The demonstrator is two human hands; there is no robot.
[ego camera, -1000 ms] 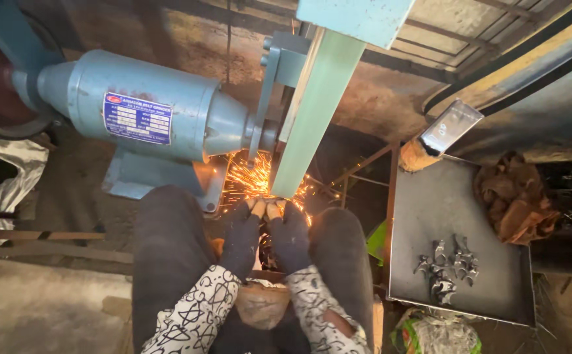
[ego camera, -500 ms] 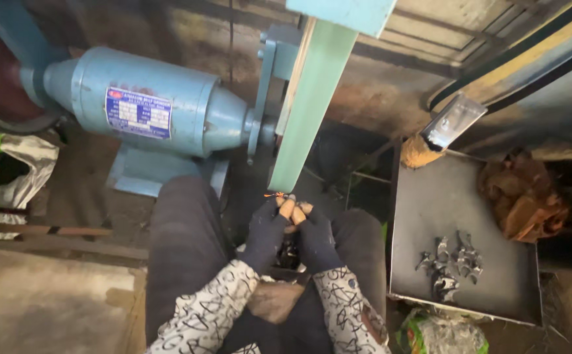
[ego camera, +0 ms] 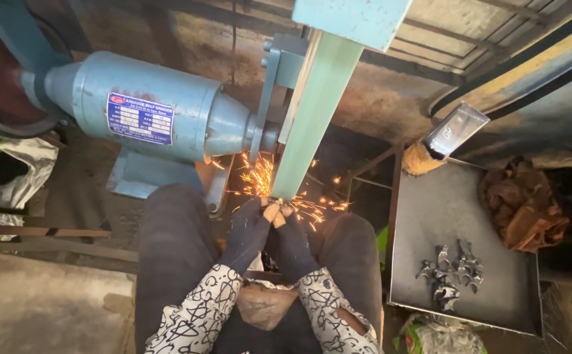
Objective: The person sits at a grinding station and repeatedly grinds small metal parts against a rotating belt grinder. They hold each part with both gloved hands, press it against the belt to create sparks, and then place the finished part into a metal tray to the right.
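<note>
My left hand [ego camera: 249, 226] and my right hand [ego camera: 290, 231], both in dark gloves, are pressed together on a small metal piece [ego camera: 275, 204] at the lower end of the pale green grinding belt [ego camera: 312, 115]. Orange sparks [ego camera: 258, 177] spray to both sides of the contact point. The piece itself is almost hidden by my fingertips. The belt runs off a blue belt grinder motor [ego camera: 161, 118] to the left. My knees in dark trousers flank the hands.
A dark metal tray [ego camera: 460, 216] at the right holds several small grey metal parts [ego camera: 450, 272]. A brown rag [ego camera: 522, 206] lies beyond it. A shiny scoop with a wooden handle [ego camera: 445, 137] rests at the tray's top. Crumpled bags lie at the far left [ego camera: 10, 174].
Half a second ago my hands held the piece below the belt with no sparks; now they have pushed it up against the belt and sparks fly again.
</note>
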